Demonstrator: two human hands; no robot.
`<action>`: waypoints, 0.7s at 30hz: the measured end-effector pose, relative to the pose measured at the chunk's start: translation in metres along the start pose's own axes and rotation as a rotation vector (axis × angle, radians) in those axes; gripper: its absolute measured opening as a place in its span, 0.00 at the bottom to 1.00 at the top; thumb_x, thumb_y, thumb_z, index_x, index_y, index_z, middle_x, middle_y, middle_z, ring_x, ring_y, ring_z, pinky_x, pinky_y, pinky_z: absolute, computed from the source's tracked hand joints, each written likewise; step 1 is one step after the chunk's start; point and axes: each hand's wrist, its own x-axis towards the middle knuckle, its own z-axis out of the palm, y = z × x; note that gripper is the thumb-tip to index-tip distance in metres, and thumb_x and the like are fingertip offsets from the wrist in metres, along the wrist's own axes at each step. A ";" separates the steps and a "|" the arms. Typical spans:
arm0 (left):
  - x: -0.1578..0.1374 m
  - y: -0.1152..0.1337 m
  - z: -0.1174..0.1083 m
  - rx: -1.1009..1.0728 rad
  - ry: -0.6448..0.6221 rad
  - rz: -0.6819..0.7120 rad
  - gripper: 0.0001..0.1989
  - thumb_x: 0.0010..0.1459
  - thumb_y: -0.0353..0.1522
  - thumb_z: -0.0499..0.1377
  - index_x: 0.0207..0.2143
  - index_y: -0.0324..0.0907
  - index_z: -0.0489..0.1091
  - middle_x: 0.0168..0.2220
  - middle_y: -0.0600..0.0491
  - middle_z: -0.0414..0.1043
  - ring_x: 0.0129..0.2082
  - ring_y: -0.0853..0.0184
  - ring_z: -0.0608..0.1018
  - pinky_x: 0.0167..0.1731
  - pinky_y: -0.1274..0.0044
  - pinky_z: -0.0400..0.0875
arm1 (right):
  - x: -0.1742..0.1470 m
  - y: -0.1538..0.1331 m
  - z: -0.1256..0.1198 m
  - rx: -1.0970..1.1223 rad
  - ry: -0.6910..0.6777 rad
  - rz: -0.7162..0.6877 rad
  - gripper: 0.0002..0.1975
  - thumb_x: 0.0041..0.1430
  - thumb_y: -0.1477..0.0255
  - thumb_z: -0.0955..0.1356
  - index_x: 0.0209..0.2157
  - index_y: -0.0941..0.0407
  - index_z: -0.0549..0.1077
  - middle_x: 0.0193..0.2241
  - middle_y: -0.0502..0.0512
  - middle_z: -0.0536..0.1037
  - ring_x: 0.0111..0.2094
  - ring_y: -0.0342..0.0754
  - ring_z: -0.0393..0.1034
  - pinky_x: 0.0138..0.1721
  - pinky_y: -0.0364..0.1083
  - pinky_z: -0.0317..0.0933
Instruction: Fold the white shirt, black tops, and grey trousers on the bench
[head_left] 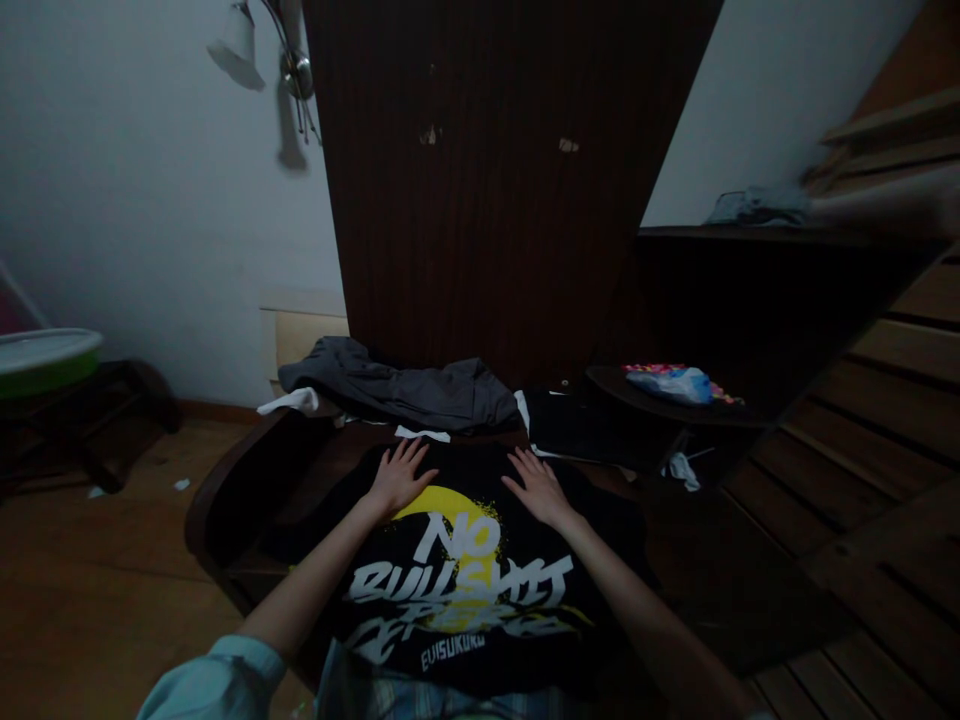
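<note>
Two bare forearms and bare hands, left hand [397, 477] and right hand [538, 488], no rings or watch visible. Light blue sleeve [214, 685] pushed up the left arm.

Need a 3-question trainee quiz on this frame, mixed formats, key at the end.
1. True or false: both hands lie flat, palms down, on the black printed T-shirt.
2. What lies just beyond the shirt, nearer the wall? A) grey garment B) a red towel C) a laptop
3. Fill in: the left hand partly covers the shirt's ___ circle.

Key
1. True; the right hand is flat too, fingers spread.
2. A, the grey garment.
3. Yellow.
</note>
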 end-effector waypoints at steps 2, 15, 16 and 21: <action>0.000 -0.007 -0.002 0.012 0.005 -0.040 0.31 0.56 0.49 0.40 0.58 0.45 0.50 0.61 0.50 0.44 0.61 0.58 0.47 0.55 0.62 0.46 | 0.000 0.000 0.002 -0.009 0.016 0.012 0.30 0.58 0.55 0.52 0.58 0.57 0.53 0.60 0.57 0.47 0.61 0.49 0.38 0.57 0.51 0.36; -0.001 -0.010 0.000 -0.037 0.104 -0.005 0.28 0.56 0.45 0.46 0.55 0.40 0.55 0.59 0.43 0.51 0.59 0.55 0.52 0.53 0.63 0.49 | 0.001 -0.001 0.004 -0.022 0.016 0.018 0.30 0.59 0.56 0.52 0.58 0.56 0.52 0.60 0.58 0.48 0.61 0.49 0.38 0.57 0.51 0.36; -0.002 -0.010 -0.001 -0.043 0.137 0.018 0.27 0.56 0.44 0.47 0.54 0.39 0.57 0.57 0.42 0.53 0.58 0.55 0.55 0.53 0.64 0.51 | 0.001 -0.001 0.004 -0.018 0.018 0.018 0.30 0.59 0.56 0.52 0.58 0.56 0.53 0.60 0.58 0.48 0.61 0.49 0.39 0.57 0.51 0.37; -0.007 -0.004 -0.008 -0.074 0.234 0.150 0.18 0.55 0.35 0.49 0.47 0.38 0.65 0.47 0.44 0.64 0.48 0.60 0.66 0.49 0.71 0.60 | 0.001 -0.002 0.006 -0.027 0.039 0.024 0.29 0.59 0.57 0.53 0.57 0.58 0.54 0.60 0.60 0.49 0.60 0.50 0.40 0.57 0.51 0.38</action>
